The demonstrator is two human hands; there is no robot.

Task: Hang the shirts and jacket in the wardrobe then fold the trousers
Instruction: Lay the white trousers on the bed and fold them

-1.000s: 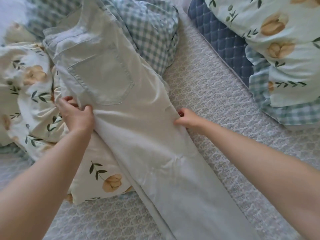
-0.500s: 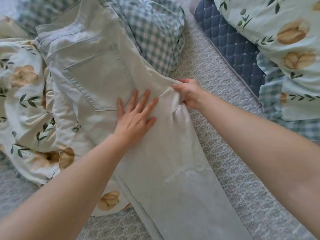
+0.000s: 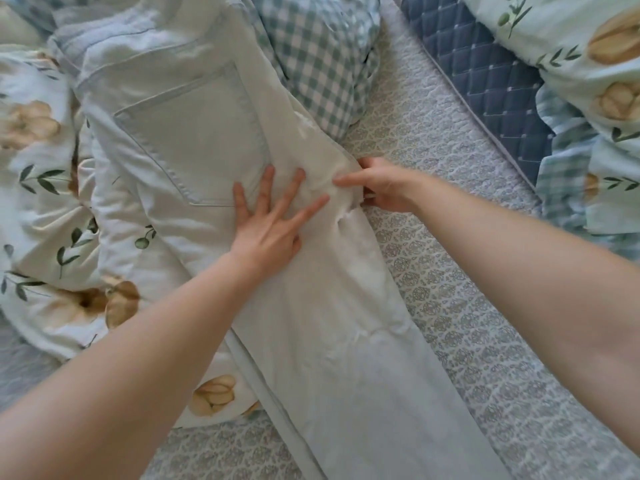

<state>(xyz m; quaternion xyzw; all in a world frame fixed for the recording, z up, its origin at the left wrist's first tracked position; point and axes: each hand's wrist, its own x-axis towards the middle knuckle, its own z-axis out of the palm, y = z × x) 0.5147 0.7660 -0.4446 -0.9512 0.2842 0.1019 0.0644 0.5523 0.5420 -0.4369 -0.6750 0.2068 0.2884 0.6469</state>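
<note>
pale trousers [image 3: 339,341] are stretched out long across the bed, back side up, waist end at the top resting on a rumpled floral duvet [image 3: 38,188] and a green checked pillow [image 3: 318,53], leg running down toward the bottom of the view over the patterned grey bedspread [image 3: 450,271]. left hand [image 3: 266,230] is flat on the cloth, fingers straight and fanned wide, pressing down just below the back pocket [image 3: 194,143], fingertips touching its lower corner. right hand [image 3: 384,188] is at the trousers' right edge, thumb laid on top and fingers curled under, pinching a bunched fold of fabric. the two hands sit close, thumb tip near the left index finger. off to the right, a navy quilted pad [image 3: 485,74] and another floral pillow [image 3: 588,46] lie well apart from the trousers.
</note>
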